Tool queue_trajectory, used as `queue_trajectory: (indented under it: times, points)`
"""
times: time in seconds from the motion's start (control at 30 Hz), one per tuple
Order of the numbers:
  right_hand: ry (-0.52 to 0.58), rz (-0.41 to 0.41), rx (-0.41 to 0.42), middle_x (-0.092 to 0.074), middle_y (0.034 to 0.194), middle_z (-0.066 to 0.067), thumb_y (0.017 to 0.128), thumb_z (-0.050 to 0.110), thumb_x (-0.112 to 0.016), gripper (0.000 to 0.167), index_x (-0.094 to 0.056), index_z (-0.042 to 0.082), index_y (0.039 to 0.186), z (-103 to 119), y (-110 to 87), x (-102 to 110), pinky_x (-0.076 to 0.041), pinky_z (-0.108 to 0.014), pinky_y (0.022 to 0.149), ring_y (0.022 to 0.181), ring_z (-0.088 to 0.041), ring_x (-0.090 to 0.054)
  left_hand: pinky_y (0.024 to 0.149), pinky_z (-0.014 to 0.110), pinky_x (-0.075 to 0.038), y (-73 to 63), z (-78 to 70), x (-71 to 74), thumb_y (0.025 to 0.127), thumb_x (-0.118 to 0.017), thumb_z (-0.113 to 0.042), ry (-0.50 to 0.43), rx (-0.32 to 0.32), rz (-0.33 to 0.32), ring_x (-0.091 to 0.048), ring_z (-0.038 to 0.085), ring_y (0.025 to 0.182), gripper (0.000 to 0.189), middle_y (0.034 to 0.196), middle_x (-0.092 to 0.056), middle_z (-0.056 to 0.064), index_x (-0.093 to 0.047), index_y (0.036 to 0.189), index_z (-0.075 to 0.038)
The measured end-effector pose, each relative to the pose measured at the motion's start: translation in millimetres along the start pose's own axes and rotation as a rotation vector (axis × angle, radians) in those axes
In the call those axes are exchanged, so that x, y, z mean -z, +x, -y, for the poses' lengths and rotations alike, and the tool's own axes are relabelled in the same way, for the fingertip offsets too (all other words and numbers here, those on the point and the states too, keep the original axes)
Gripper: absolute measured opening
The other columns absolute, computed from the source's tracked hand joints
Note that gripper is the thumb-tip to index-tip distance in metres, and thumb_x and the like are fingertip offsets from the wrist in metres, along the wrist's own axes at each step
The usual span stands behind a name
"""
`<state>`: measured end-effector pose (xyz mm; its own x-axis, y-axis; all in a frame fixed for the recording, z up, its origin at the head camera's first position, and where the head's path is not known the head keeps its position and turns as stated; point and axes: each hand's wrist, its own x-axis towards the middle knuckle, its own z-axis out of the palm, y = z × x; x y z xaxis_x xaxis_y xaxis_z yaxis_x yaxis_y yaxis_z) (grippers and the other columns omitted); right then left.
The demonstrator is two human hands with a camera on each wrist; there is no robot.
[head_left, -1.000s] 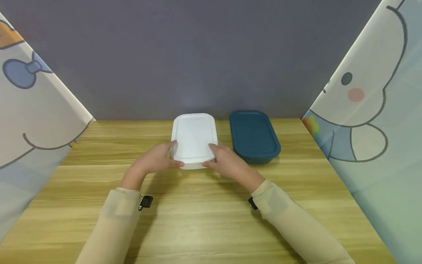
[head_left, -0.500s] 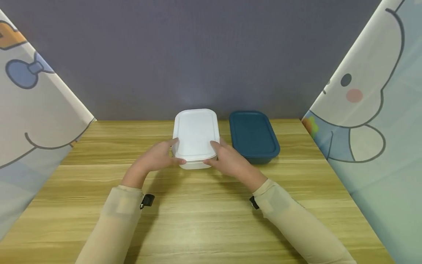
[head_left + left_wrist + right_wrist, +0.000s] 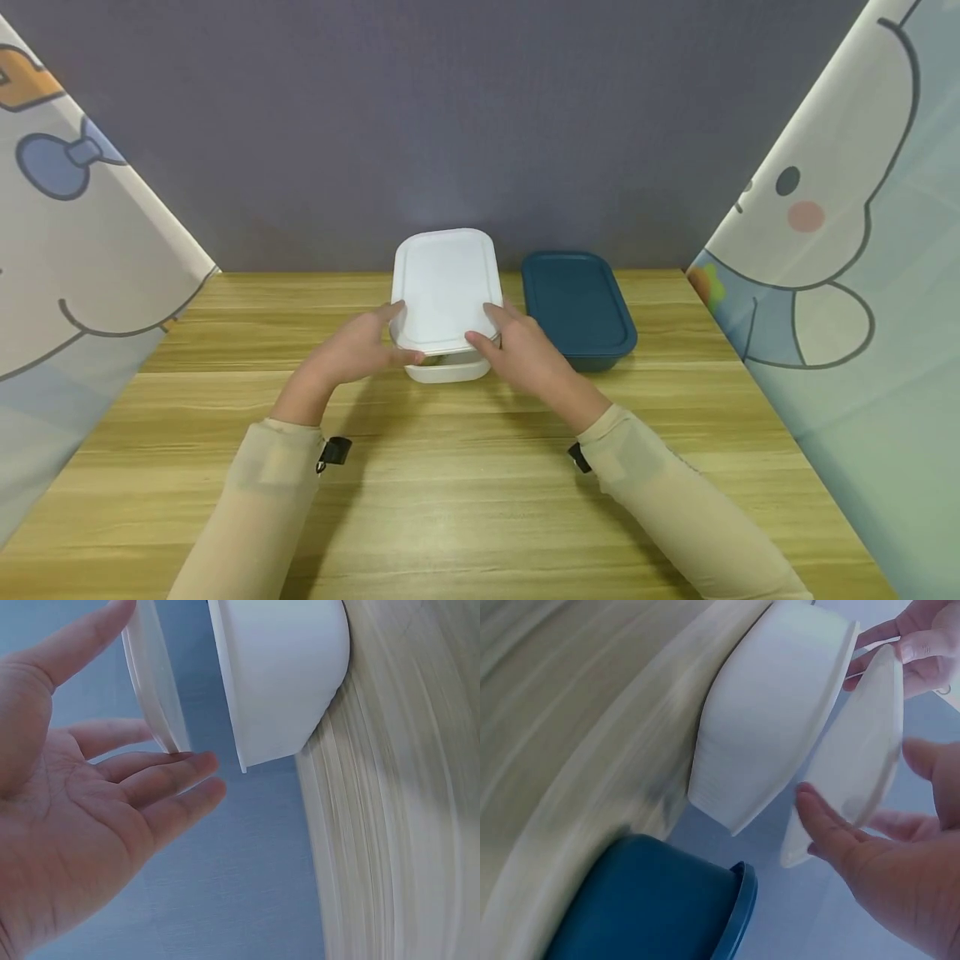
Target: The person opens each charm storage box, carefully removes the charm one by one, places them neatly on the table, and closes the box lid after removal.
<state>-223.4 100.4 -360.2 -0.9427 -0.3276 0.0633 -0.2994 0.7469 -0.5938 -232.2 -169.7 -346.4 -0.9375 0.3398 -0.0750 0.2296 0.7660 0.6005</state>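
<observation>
A white lid (image 3: 446,292) is raised above its white container (image 3: 447,372), with a gap between them at the near side. My left hand (image 3: 356,348) grips the lid's left edge, thumb near the front corner. On the opposite edge my right hand (image 3: 525,350) holds the lid between thumb and fingers. The right wrist view shows the lid (image 3: 859,742) tilted and apart from the container (image 3: 776,712). Something greenish shows in the gap, too little of it to identify. The lid hides most of the container's inside.
A dark blue container with its lid on (image 3: 577,304) stands just right of the white one. Both are on a wood-grain table (image 3: 450,500) near its back edge. A grey panel (image 3: 450,125) rises behind, and cartoon-printed sheets (image 3: 862,333) flank the table.
The white lid has come up off the container and moved slightly away, opening a gap at the front. Both hands rose with it. The blue container stayed in place.
</observation>
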Motion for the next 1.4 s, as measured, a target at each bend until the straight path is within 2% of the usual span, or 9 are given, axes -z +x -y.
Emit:
queue_trajectory:
  times: [0.1,0.2,0.33,0.43,0.6,0.8,0.93,1.1,1.4]
  points:
    - [0.076,-0.059,0.026,-0.026,0.173,-0.027,0.109,0.041,-0.061,0.075,-0.032,0.001,0.166,-1,1.2,-2,-0.047,-0.051,0.120,0.147,-0.036,-0.054,0.125,0.062,-0.037,-0.5,0.2,0.5,0.092,-0.083,-0.037,-0.015,0.009,0.000,-0.040,0.044,0.155,0.104,0.168,-0.039,0.027,-0.024,0.167,0.003]
    - [0.193,-0.098,0.033,-0.053,0.158,-0.026,0.108,0.031,-0.063,0.082,-0.017,0.003,0.170,0,3.2,-2,-0.060,-0.042,0.101,0.120,-0.029,-0.073,0.123,0.063,-0.039,-1.3,1.3,0.5,0.092,-0.083,-0.040,-0.033,0.011,-0.003,-0.042,0.043,0.154,0.102,0.167,-0.041,0.025,-0.026,0.167,0.001]
    - [0.539,-0.153,-0.035,-0.051,0.162,-0.018,0.105,0.017,-0.068,0.092,-0.006,0.009,0.172,8,4.5,-1,-0.062,-0.029,0.081,0.110,-0.029,-0.076,0.116,0.060,-0.048,-3.0,1.4,-1.1,0.094,-0.082,-0.040,-0.115,-0.031,0.001,-0.052,0.041,0.148,0.093,0.162,-0.050,0.021,-0.035,0.166,-0.005]
    - [0.830,-0.223,-0.085,-0.024,0.177,-0.012,0.102,0.006,-0.070,0.095,-0.006,0.010,0.172,16,5.1,0,-0.064,-0.026,0.087,0.131,-0.031,-0.068,0.111,0.056,-0.053,-4.1,-1.3,-2.7,0.097,-0.079,-0.040,-0.186,-0.078,0.008,-0.058,0.038,0.142,0.086,0.158,-0.053,0.016,-0.038,0.165,-0.007]
    - [1.090,-0.314,-0.138,-0.026,0.177,-0.011,0.098,-0.005,-0.069,0.101,-0.004,0.012,0.172,26,4.9,0,-0.064,-0.028,0.089,0.140,-0.033,-0.062,0.114,0.058,-0.051,-6.9,-11.3,-1.8,0.108,-0.061,-0.047,-0.185,-0.103,-0.016,-0.055,0.040,0.145,0.080,0.170,-0.038,0.018,-0.030,0.167,-0.003]
    - [1.134,-0.362,-0.134,-0.034,0.174,-0.012,0.095,-0.010,-0.070,0.104,-0.004,0.015,0.173,30,4.9,0,-0.064,-0.029,0.087,0.134,-0.033,-0.065,0.118,0.063,-0.045,-10.2,-26.4,3.1,0.111,-0.051,-0.053,-0.134,-0.072,-0.039,-0.052,0.045,0.145,0.079,0.177,-0.017,0.022,-0.033,0.165,0.000]
    - [1.125,-0.367,-0.128,-0.044,0.166,-0.018,0.093,-0.009,-0.071,0.103,-0.010,0.015,0.173,33,6.3,-3,-0.065,-0.031,0.087,0.130,-0.037,-0.068,0.126,0.066,-0.031,-13.0,-35.5,5.5,0.110,-0.050,-0.057,-0.100,-0.028,-0.036,-0.032,0.050,0.158,0.076,0.177,-0.005,0.028,-0.042,0.162,-0.003]
    - [1.136,-0.343,-0.129,-0.060,0.153,-0.020,0.094,-0.007,-0.073,0.097,-0.017,0.010,0.171,37,6.7,-8,-0.065,-0.031,0.086,0.124,-0.038,-0.072,0.130,0.066,-0.023,-13.1,-39.0,5.1,0.110,-0.049,-0.056,-0.096,-0.013,-0.063,-0.022,0.050,0.162,0.072,0.175,-0.014,0.030,-0.048,0.158,-0.003]
    - [1.137,-0.279,-0.040,-0.072,0.138,-0.020,0.099,0.000,-0.072,0.049,-0.062,0.002,0.147,50,5.4,-18,-0.065,-0.027,0.083,0.107,-0.021,-0.079,0.125,0.065,-0.034,-12.5,-42.5,7.5,0.109,-0.049,-0.060,-0.139,-0.004,-0.123,-0.037,0.042,0.158,0.072,0.172,-0.037,0.017,-0.048,0.159,-0.009]
